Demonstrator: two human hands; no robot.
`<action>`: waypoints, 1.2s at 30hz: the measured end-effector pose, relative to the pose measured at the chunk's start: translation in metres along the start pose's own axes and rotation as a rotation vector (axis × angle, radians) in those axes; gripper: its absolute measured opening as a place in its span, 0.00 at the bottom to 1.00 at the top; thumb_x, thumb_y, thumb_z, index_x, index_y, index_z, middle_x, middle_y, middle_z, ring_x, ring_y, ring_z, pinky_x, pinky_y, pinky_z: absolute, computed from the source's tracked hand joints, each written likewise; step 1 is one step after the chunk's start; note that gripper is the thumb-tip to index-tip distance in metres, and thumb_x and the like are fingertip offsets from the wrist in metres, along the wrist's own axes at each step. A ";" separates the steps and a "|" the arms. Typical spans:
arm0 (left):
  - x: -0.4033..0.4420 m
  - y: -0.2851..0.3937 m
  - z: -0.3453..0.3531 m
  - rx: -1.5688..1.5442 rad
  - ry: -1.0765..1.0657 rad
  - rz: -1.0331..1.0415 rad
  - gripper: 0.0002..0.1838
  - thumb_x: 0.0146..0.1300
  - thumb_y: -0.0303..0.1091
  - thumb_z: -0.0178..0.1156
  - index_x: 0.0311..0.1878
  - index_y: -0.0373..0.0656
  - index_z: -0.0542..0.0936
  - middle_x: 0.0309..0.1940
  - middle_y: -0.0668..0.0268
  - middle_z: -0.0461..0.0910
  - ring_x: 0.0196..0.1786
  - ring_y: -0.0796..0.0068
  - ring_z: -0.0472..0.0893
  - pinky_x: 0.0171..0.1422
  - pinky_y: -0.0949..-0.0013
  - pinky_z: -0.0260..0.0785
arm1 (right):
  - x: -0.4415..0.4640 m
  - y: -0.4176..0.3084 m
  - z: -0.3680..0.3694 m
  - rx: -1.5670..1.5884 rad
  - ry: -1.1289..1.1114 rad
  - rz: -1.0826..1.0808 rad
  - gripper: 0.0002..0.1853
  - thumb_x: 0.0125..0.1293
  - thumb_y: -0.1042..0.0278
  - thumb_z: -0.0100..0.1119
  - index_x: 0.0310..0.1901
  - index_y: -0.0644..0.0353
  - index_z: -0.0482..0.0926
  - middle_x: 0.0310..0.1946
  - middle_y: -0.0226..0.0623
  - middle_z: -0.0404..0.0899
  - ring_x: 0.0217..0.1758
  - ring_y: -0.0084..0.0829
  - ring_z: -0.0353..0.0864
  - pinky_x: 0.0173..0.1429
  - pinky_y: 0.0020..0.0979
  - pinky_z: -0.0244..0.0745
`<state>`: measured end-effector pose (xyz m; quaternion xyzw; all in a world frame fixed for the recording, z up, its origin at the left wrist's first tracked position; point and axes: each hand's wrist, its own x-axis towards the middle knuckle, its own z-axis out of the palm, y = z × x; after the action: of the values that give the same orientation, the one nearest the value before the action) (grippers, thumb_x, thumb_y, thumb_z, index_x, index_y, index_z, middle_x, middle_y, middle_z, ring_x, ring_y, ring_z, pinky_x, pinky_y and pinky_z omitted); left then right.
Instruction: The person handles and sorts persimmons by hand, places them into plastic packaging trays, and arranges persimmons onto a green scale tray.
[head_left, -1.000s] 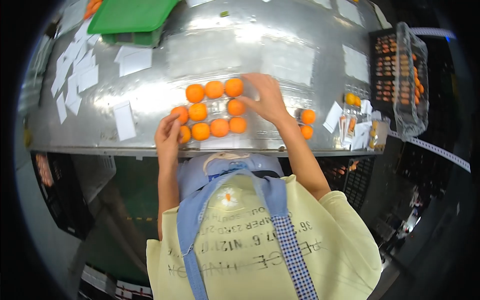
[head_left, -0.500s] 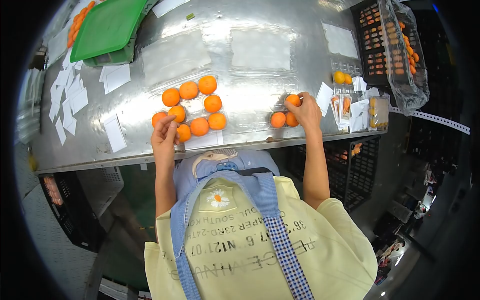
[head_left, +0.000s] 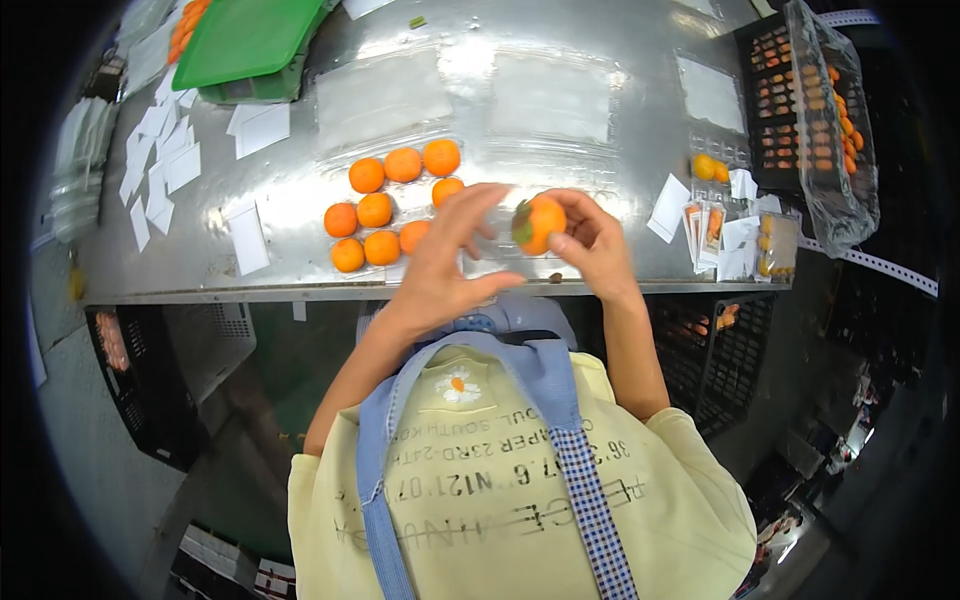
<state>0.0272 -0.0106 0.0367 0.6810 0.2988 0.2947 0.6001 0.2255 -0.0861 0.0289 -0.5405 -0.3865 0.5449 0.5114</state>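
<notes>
My right hand (head_left: 597, 245) holds an orange fruit with a green leafy cap, which looks like a persimmon (head_left: 545, 222), raised above the table's front edge. My left hand (head_left: 452, 250) is beside it on the left, blurred, with its fingers apart and nothing in them. Behind and left of that hand, several more persimmons (head_left: 403, 164) sit in rows in a clear plastic tray. The left hand covers part of the front right of this group. Between and behind my hands, a clear tray (head_left: 505, 237) shows only in part.
Two clear trays with pale liners, one at the left (head_left: 385, 92) and one at the right (head_left: 553, 97), lie farther back. White cards (head_left: 248, 237) are scattered leftward near a green lid (head_left: 245, 40). Printed labels (head_left: 712, 225) and a plastic-lined black crate (head_left: 790, 110) stand right.
My left hand has left the fruit at the left and swung right, fingers spreading. My right hand has moved left from the right-hand tray with a persimmon. The view has shifted slightly.
</notes>
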 end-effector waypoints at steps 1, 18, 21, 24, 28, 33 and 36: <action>0.001 0.002 0.000 0.001 -0.039 0.049 0.35 0.48 0.27 0.71 0.62 0.45 0.71 0.57 0.61 0.72 0.50 0.70 0.75 0.45 0.72 0.71 | 0.000 0.000 0.010 0.006 -0.028 0.014 0.22 0.63 0.70 0.60 0.57 0.66 0.71 0.51 0.38 0.77 0.54 0.27 0.76 0.58 0.30 0.72; -0.010 -0.025 -0.002 -0.168 0.013 0.014 0.30 0.47 0.26 0.71 0.57 0.45 0.75 0.56 0.64 0.74 0.55 0.71 0.75 0.52 0.69 0.71 | 0.005 0.007 0.030 -0.024 -0.095 0.067 0.21 0.64 0.64 0.60 0.54 0.66 0.73 0.49 0.39 0.77 0.51 0.27 0.76 0.56 0.31 0.71; -0.010 -0.030 0.000 -0.133 0.001 0.033 0.31 0.46 0.26 0.72 0.57 0.44 0.75 0.56 0.62 0.74 0.55 0.71 0.75 0.52 0.69 0.72 | 0.005 0.005 0.031 -0.043 -0.071 0.088 0.22 0.62 0.64 0.62 0.54 0.68 0.73 0.47 0.39 0.78 0.48 0.26 0.77 0.54 0.29 0.72; -0.009 -0.031 0.002 -0.041 -0.019 0.005 0.37 0.44 0.28 0.73 0.61 0.43 0.71 0.57 0.61 0.72 0.53 0.69 0.75 0.51 0.68 0.72 | 0.005 0.011 0.027 -0.008 -0.050 0.108 0.22 0.61 0.65 0.63 0.53 0.70 0.73 0.44 0.39 0.79 0.46 0.26 0.78 0.51 0.27 0.73; -0.008 -0.024 0.011 -0.043 -0.034 -0.102 0.58 0.37 0.31 0.78 0.72 0.45 0.53 0.67 0.57 0.58 0.51 0.66 0.75 0.48 0.65 0.73 | 0.006 0.036 -0.025 0.165 0.106 0.190 0.21 0.63 0.58 0.59 0.52 0.66 0.75 0.42 0.36 0.79 0.44 0.25 0.78 0.51 0.28 0.74; -0.010 -0.031 0.007 -0.105 0.059 -0.309 0.35 0.53 0.22 0.65 0.66 0.41 0.64 0.57 0.59 0.70 0.44 0.75 0.76 0.47 0.74 0.72 | 0.019 -0.083 -0.240 0.264 0.538 -0.366 0.31 0.68 0.48 0.53 0.61 0.65 0.64 0.47 0.41 0.76 0.44 0.30 0.79 0.49 0.27 0.79; -0.008 -0.028 0.010 -0.089 0.070 -0.304 0.30 0.55 0.22 0.63 0.63 0.40 0.67 0.53 0.60 0.73 0.41 0.77 0.76 0.46 0.75 0.71 | 0.017 -0.171 -0.279 0.431 0.740 -0.619 0.29 0.69 0.51 0.52 0.58 0.72 0.66 0.47 0.47 0.76 0.44 0.29 0.80 0.49 0.26 0.80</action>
<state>0.0286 -0.0201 0.0077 0.5900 0.4056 0.2371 0.6567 0.5255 -0.0761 0.1598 -0.4400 -0.2008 0.2080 0.8502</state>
